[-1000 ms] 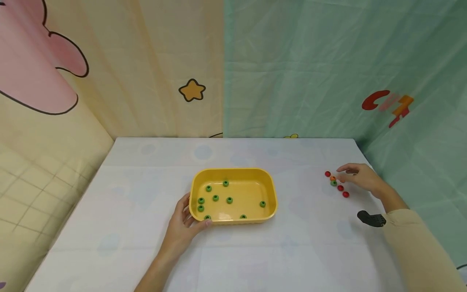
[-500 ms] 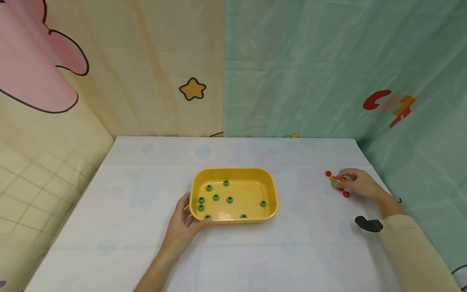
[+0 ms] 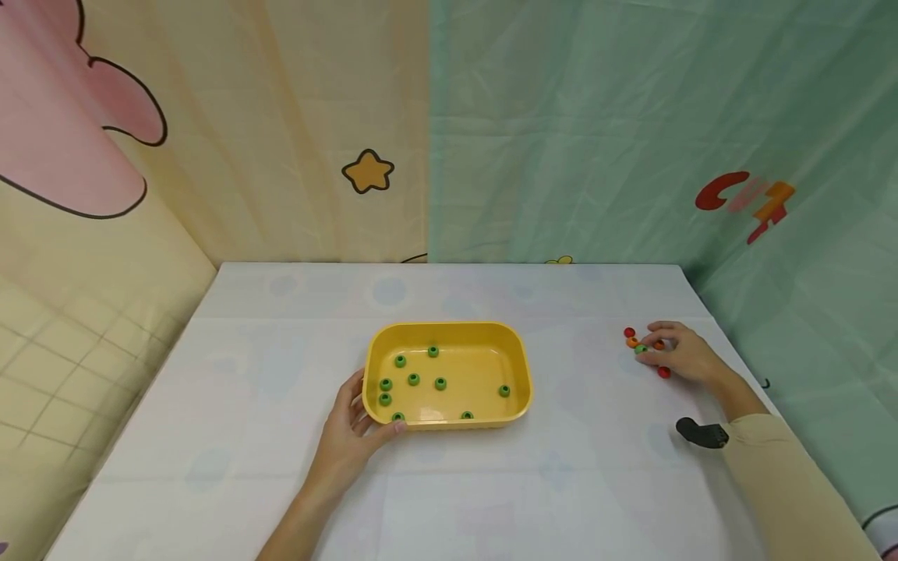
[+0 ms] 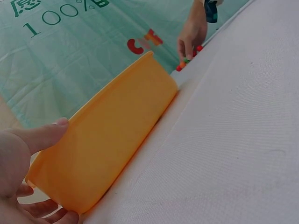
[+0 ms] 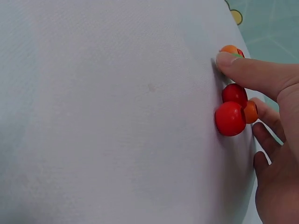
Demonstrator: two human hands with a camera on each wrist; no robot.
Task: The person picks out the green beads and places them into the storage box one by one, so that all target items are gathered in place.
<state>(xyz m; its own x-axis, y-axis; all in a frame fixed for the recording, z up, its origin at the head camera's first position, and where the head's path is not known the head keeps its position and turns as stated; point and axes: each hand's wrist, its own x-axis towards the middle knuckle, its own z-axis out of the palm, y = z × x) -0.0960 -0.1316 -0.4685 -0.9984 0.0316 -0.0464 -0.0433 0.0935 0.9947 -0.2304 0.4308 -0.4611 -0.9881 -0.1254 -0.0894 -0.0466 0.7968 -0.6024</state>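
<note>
My left hand (image 3: pixel 345 436) grips the near left corner of a yellow plastic tray (image 3: pixel 484 358), thumb over the rim and fingers against the side. Several round green beads (image 3: pixel 414 379) with holes lie spread inside it. At the right of the table, my right hand (image 3: pixel 686 354) pinches a green bead (image 3: pixel 641 350) between thumb and index finger, among a small cluster. Around it lie an orange bead (image 3: pixel 633 343) and a red bead (image 3: pixel 629 332). In the right wrist view, a red bead (image 5: pixel 230 119) and another orange bead (image 5: pixel 251 112) sit below the thumb, which mostly covers the green one.
A white patterned cloth (image 3: pixel 561 467) covers the table. Fabric curtains (image 3: pixel 561 140) stand close behind it and at both sides. A black strap-like piece (image 3: pixel 701 433) juts from the right sleeve, above the cloth.
My right hand has come down to the bead cluster, and its thumb and index finger have closed on the green bead. The orange bead has shifted slightly left. The left hand and tray stay put.
</note>
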